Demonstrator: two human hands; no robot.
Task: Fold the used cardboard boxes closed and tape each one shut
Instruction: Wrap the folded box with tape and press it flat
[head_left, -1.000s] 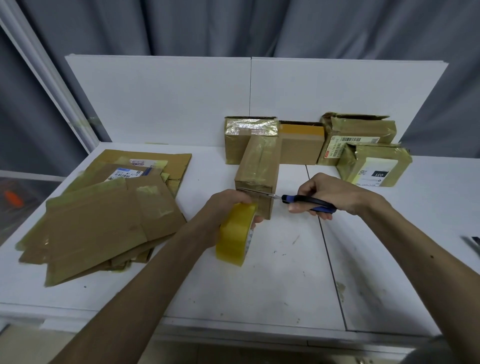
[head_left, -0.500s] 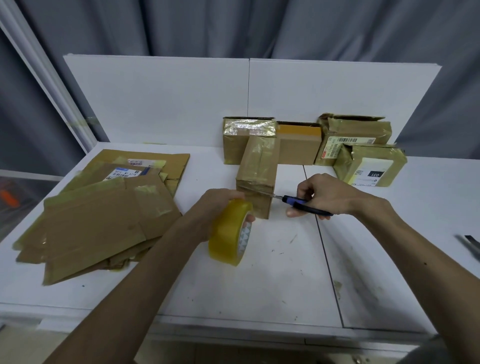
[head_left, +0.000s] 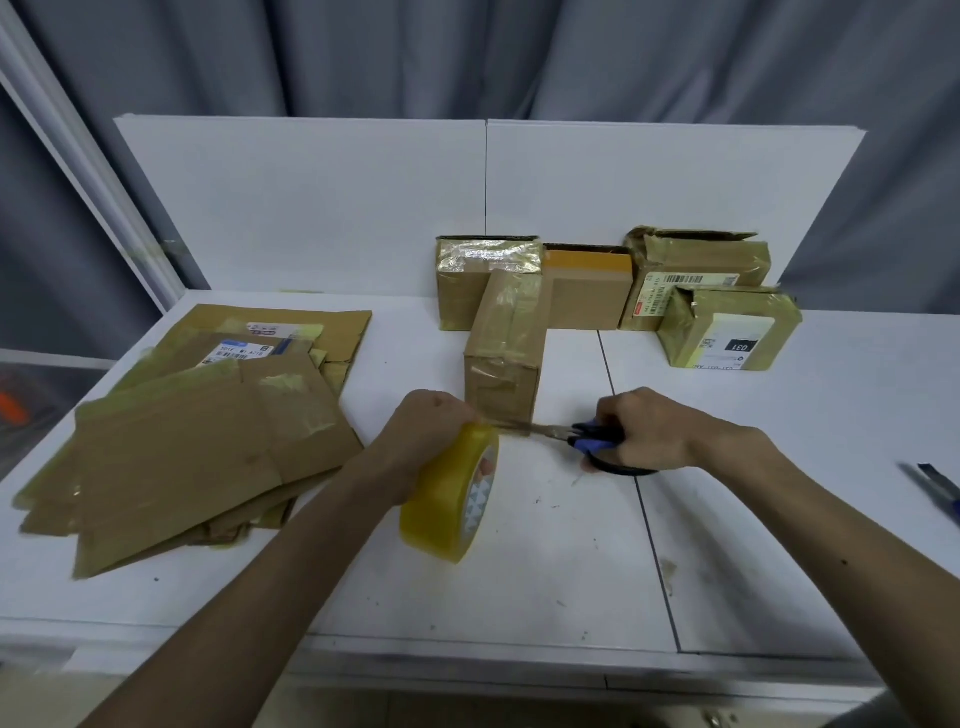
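box (head_left: 501, 364) lies mid table (head_left: 753, 519), long axis toward the camera, with a strip (head_left: 511, 427) running taut from its near end to the roll (head_left: 449, 493). scissors (head_left: 566, 434) are on that strip just beside the box's foot. left hand (head_left: 431, 436) is curled round the roll, right hand (head_left: 644, 431) curled through the scissors' handles. for a clean cut: keep the strip tight, snip close to the box, then press the tail flat. can't tell if the cut is through yet. vs a second ago: roll pulled lower and clear of the box face, strip now exposed, blades dropped from the face to its foot
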